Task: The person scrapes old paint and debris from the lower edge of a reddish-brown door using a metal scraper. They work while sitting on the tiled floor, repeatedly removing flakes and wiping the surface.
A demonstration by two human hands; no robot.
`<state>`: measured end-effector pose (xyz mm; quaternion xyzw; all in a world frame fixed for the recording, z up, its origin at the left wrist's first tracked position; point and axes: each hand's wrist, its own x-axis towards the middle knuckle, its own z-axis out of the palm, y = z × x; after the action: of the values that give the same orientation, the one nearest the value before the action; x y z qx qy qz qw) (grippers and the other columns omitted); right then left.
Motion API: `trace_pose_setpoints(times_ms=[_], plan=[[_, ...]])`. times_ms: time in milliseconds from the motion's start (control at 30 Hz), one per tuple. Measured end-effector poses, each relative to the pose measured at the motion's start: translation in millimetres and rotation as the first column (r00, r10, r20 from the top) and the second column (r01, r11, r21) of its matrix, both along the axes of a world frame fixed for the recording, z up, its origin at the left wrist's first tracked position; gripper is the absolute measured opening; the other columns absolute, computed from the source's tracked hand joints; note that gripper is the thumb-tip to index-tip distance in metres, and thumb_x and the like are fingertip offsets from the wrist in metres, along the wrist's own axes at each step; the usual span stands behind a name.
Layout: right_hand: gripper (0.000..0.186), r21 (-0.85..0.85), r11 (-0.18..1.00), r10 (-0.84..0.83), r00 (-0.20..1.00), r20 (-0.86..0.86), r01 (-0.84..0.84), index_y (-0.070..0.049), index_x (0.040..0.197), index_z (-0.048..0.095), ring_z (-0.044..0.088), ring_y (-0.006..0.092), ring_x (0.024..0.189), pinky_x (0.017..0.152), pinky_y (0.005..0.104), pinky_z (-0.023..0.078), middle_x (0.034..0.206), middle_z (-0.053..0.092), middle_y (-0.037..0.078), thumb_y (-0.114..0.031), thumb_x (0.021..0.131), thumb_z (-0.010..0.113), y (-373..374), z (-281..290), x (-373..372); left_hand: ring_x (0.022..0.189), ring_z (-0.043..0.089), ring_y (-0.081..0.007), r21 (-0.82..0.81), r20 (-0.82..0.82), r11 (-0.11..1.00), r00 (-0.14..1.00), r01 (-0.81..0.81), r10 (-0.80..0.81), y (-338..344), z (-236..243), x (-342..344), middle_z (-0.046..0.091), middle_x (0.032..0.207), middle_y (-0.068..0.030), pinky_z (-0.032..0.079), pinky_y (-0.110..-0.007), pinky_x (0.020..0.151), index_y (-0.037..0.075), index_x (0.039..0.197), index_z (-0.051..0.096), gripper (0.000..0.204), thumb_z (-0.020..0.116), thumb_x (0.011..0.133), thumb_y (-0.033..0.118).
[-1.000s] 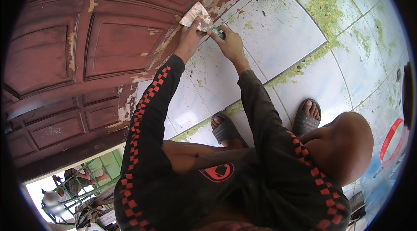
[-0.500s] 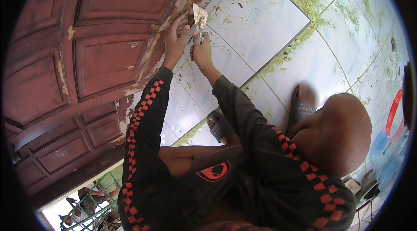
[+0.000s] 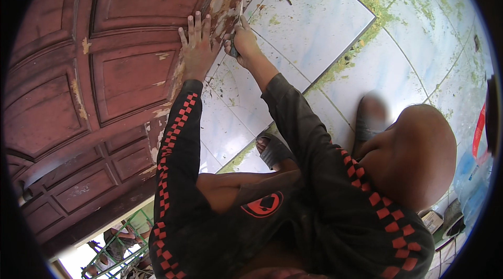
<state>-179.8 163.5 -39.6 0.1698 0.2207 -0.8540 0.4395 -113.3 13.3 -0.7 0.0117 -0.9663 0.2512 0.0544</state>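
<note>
A dark red wooden panel door (image 3: 133, 79) fills the left, its paint flaked to pale patches along the bottom edge. My left hand (image 3: 197, 45) lies against the door with fingers spread, holding nothing. Just to its right, my right hand (image 3: 242, 42) grips a putty scraper (image 3: 241, 11) by its handle, the blade seen nearly edge-on against the peeling lower edge of the door, beside the white floor tiles (image 3: 314, 27). My black sleeves with red checks reach up from the lower edge.
My sandaled feet (image 3: 275, 153) stand on the tiles, which are strewn with yellow-green flakes (image 3: 367, 30). A clear blue bottle (image 3: 471, 184) with a red strap is at the far right. Through the doorway at lower left are a green metal frame (image 3: 131, 229) and part of a person (image 3: 110, 242).
My left hand has left the scraper and moved left onto the door, fingers spreading. The scraper in my right hand has turned so its blade shows edge-on, nearer the door's edge.
</note>
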Motion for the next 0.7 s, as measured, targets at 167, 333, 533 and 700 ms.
trace_pose_setpoints(times_ms=[167,333,533,700], plan=[[0.068,-0.133,0.989,-0.064,0.998,-0.011,0.062,-0.031,0.165,0.009,0.051,0.0161,0.055,0.047,0.0318,0.049,0.079,0.051,0.005,-0.009,0.105,0.029,-1.1,-0.7,-26.7,0.159,0.015,-0.0335,-0.093,0.039,0.995,0.998,-0.038,0.042,-4.9,-12.9,-0.6,0.015,0.172,-0.0129,0.021,-0.070,0.120,0.031,0.164,0.027,0.072,0.052,0.101,0.051],[0.062,-0.140,0.990,-0.011,0.998,0.061,0.019,-0.030,0.164,0.016,0.050,0.0137,0.054,0.046,0.0255,0.050,0.079,0.050,0.004,-0.011,0.107,0.030,0.2,7.7,-33.5,0.158,0.014,-0.0374,-0.098,0.052,0.994,0.998,-0.040,0.045,-9.9,-19.3,-0.6,0.013,0.172,-0.0175,0.026,-0.073,0.116,0.036,0.164,0.027,0.071,0.054,0.100,0.049],[0.061,-0.164,0.986,-0.002,0.999,0.041,0.008,-0.030,0.165,0.016,0.047,0.0106,0.050,0.043,0.0229,0.049,0.075,0.049,0.002,-0.011,0.108,0.029,0.6,-0.1,-43.2,0.158,0.016,-0.0372,-0.095,0.031,0.995,0.999,-0.040,0.044,-9.3,-21.9,-1.3,0.013,0.172,-0.0170,0.028,-0.071,0.116,0.039,0.164,0.024,0.081,0.062,0.093,0.042],[0.045,-0.201,0.979,-0.004,0.998,0.068,0.018,-0.023,0.151,0.032,0.047,0.0095,0.051,0.042,0.0222,0.047,0.074,0.049,0.001,-0.011,0.108,0.030,-1.2,5.3,-46.2,0.159,0.008,-0.0397,-0.089,0.062,0.996,0.997,-0.032,0.037,-10.6,-21.8,-1.5,0.009,0.172,-0.0191,0.026,-0.076,0.114,0.037,0.163,0.027,0.079,0.063,0.093,0.044]])
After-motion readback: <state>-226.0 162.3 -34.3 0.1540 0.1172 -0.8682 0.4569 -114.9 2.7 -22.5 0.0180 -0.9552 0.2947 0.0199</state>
